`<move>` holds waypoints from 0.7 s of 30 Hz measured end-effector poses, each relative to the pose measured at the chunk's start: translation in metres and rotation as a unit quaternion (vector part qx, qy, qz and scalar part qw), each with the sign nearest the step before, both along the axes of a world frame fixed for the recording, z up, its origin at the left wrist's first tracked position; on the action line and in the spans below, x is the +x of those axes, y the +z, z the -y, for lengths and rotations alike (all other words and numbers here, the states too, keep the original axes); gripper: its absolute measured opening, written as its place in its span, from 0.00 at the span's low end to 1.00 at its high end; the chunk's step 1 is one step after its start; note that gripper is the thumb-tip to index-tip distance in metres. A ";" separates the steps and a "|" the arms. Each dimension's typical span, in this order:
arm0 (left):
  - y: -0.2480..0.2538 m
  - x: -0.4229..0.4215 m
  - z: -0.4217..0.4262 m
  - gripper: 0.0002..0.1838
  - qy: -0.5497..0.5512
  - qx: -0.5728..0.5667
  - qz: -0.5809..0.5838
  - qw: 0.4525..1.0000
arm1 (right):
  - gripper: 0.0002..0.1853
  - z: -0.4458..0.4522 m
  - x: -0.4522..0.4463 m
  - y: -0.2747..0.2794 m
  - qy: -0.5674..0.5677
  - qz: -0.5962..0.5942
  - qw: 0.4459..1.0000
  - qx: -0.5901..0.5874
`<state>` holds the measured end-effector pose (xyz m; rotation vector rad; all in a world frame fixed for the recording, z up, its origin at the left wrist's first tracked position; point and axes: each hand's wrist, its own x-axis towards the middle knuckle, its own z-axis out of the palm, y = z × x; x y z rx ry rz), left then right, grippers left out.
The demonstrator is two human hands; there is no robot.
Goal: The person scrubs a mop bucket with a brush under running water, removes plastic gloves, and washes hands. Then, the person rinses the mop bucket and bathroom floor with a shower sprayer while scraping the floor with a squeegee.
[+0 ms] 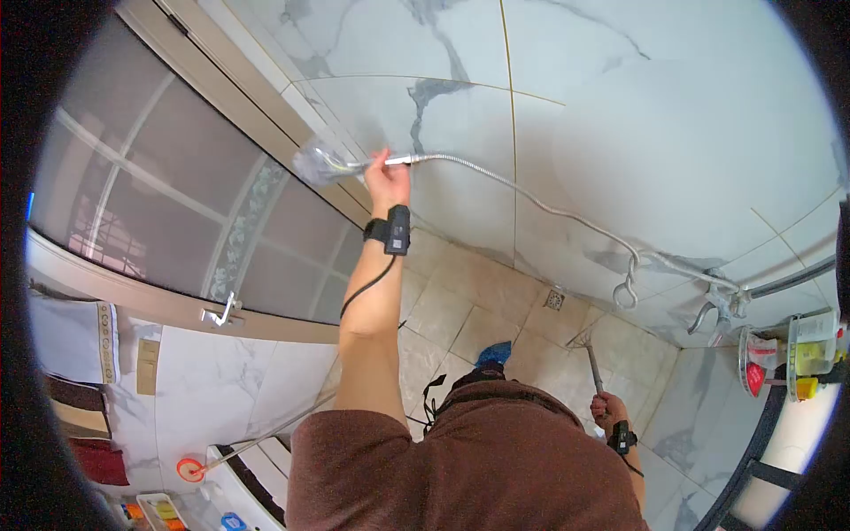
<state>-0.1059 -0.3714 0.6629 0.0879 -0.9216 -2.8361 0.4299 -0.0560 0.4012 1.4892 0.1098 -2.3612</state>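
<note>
My left hand (388,181) is raised near the door frame, its fingers wrapped round the handle of a shower head (328,165). The shower head looks clear and blurred, and a metal hose (549,209) runs from its handle along the marble-patterned wall to a wall tap (728,301). Low at the right, my right hand (608,409) grips a long grey handle (594,367) whose thin, pale end reaches down to the tiled floor (469,310), near a drain (554,300).
A glazed door (204,195) with a metal handle (223,310) stands at the left. Towels (75,341) hang below it. A shelf with bottles (810,354) is at the right. A pole with an orange ring (190,469) leans at the lower left.
</note>
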 end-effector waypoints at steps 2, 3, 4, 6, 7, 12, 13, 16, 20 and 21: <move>-0.022 0.005 0.005 0.07 0.013 0.054 0.046 0.997 | 0.10 0.001 0.007 0.005 -0.005 -0.012 1.000 -0.012; -0.035 0.007 0.006 0.07 0.016 0.101 0.078 0.992 | 0.10 0.002 0.009 0.007 -0.013 -0.021 1.000 -0.015; -0.052 0.008 0.010 0.12 0.025 0.129 0.094 0.987 | 0.11 0.003 0.016 0.011 -0.020 -0.024 0.999 -0.016; -0.141 -0.021 0.057 0.10 0.010 -0.147 0.006 0.989 | 0.12 0.010 0.025 0.014 0.074 -0.111 0.979 0.152; -0.165 -0.011 0.062 0.09 0.004 -0.152 0.020 0.988 | 0.13 0.011 0.026 0.016 0.055 -0.100 0.988 0.109; -0.217 0.039 0.068 0.07 0.014 0.072 0.219 0.973 | 0.10 0.006 0.054 0.023 0.020 -0.022 0.999 0.039; -0.242 0.044 0.078 0.08 0.008 0.061 0.245 0.968 | 0.10 0.010 0.059 0.029 0.015 -0.006 0.999 0.046; -0.266 0.071 0.078 0.11 -0.013 0.086 0.246 0.965 | 0.10 0.018 0.055 0.049 -0.005 0.057 0.996 0.065; -0.275 0.099 0.056 0.13 -0.062 0.083 0.246 0.964 | 0.17 0.025 0.069 0.040 -0.052 0.037 0.997 0.034; -0.283 0.103 0.049 0.13 -0.097 0.061 0.243 0.963 | 0.17 0.025 0.076 0.028 -0.037 0.029 0.998 0.047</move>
